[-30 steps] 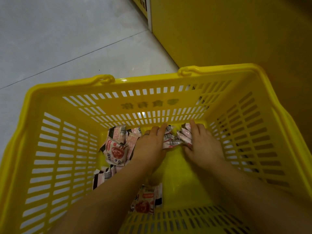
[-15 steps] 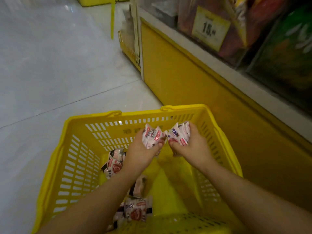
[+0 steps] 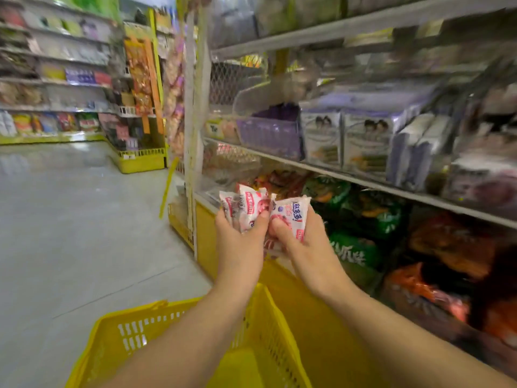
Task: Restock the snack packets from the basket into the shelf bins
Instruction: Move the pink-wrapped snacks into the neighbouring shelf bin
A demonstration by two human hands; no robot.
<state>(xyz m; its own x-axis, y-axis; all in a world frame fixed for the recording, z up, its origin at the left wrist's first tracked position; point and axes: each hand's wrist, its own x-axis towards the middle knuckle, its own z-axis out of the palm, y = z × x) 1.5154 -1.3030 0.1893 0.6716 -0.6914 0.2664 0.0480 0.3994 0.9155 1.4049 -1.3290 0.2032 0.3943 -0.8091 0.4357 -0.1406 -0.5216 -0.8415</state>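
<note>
Standing open on the left, the grey floor (image 3: 70, 233) runs clear down the aisle to a blurred far shelving (image 3: 56, 79), while the right side is closed off by the yellow shelf base (image 3: 307, 312) and the shelf boards above it. The yellow basket (image 3: 268, 309) sits low at the bottom of the view, its right rim just beside the shelf base, leaving little room between them. The nearest shelf edge (image 3: 363, 183) runs just above and behind the raised hands, with green and orange snack bags (image 3: 363, 214) packed below it and purple-white boxes (image 3: 349, 141) above.

Half a second ago both hands were just above the basket's far end, with the basket filling the lower view and loose packets visible inside; now the hands have risen well clear of the rim to the level of the lowest shelf, the view has tilted up to take in the aisle, and the basket's inside is mostly hidden by the forearms.

The left hand (image 3: 240, 242) is closed round a bunch of pink-and-white snack packets (image 3: 246, 205), thumb pressed over their front. The right hand (image 3: 305, 242) is likewise clenched on its own packets (image 3: 291, 217), thumb across them. The two bunches touch in the middle, held in front of the lower shelf's bags.
</note>
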